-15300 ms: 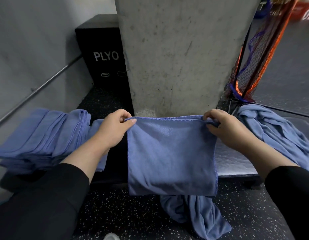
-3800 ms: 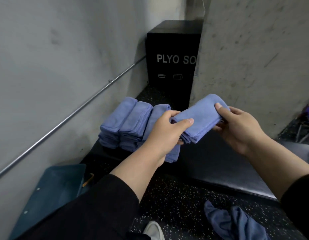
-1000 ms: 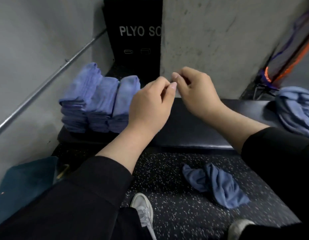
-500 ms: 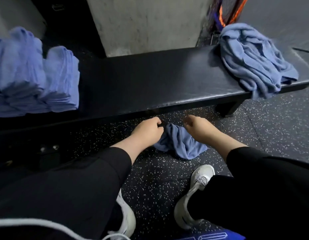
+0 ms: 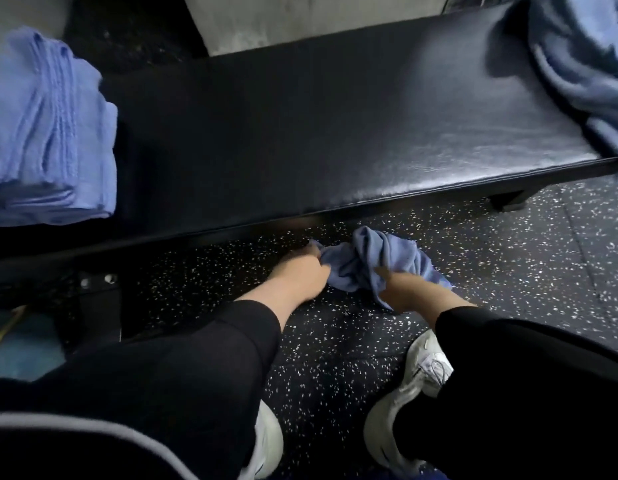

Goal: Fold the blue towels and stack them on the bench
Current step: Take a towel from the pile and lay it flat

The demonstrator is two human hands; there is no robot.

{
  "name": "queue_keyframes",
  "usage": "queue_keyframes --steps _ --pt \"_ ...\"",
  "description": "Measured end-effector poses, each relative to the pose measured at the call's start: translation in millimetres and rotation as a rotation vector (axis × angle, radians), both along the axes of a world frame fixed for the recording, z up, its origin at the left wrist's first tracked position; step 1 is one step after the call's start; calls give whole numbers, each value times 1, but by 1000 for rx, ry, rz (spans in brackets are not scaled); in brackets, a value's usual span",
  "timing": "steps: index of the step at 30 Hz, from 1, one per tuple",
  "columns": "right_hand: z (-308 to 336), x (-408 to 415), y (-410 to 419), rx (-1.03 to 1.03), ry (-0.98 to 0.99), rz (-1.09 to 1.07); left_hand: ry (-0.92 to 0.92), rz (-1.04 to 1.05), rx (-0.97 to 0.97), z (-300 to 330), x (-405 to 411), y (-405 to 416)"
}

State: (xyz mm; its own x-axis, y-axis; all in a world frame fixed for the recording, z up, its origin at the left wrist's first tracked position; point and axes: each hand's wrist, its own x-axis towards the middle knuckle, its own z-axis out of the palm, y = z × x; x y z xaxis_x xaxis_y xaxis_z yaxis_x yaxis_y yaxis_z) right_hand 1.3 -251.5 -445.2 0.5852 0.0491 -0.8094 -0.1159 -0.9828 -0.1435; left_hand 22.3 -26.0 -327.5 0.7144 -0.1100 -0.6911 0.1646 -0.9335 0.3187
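- Hands first: the left hand [image 5: 302,271] has its grip closed on one end of the crumpled towel [image 5: 373,263], fingers curled into the cloth; the right hand [image 5: 402,287] clutches a bunch of it at the near side. Both hold fabric, not a clean edge.
- Bunched grips are the risk, I'd say: lifted like this, the towel may come up twisted, with no corners found, so the fold would start crooked.
- Towel lies on the speckled floor [image 5: 508,271], just in front of the bench [image 5: 300,116] and below its front edge. A loose end could drag on the floor or snag under that edge as it rises.
- Near the feet, a white shoe [image 5: 414,375] sits close; a trailing corner might get stepped on.
- Farther out, the folded stack [image 5: 48,133] sits at the bench's left end and an unfolded heap [image 5: 584,64] at the right, some of it hanging over the end. A careless swing could nudge either one off.
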Motion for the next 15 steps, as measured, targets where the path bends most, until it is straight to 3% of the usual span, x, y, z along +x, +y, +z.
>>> queue_keyframes --steps 2,6,9,11,13,15 --pt "-13 3 3 38 82 -64 0 30 -18 -5 2 -1" --pt "0 3 16 99 -70 -123 2 41 -36 -9 3 -2" --pt "25 -3 24 21 -429 -140 10 55 -55 -6 1 4" --pt "46 0 35 -13 -691 -335 14 66 -63 -2 0 7" --pt "59 9 44 -12 -656 -386 11 53 -60 1 0 10" --pt "69 13 46 175 -388 -451 18 23 -57 8 -1 9"
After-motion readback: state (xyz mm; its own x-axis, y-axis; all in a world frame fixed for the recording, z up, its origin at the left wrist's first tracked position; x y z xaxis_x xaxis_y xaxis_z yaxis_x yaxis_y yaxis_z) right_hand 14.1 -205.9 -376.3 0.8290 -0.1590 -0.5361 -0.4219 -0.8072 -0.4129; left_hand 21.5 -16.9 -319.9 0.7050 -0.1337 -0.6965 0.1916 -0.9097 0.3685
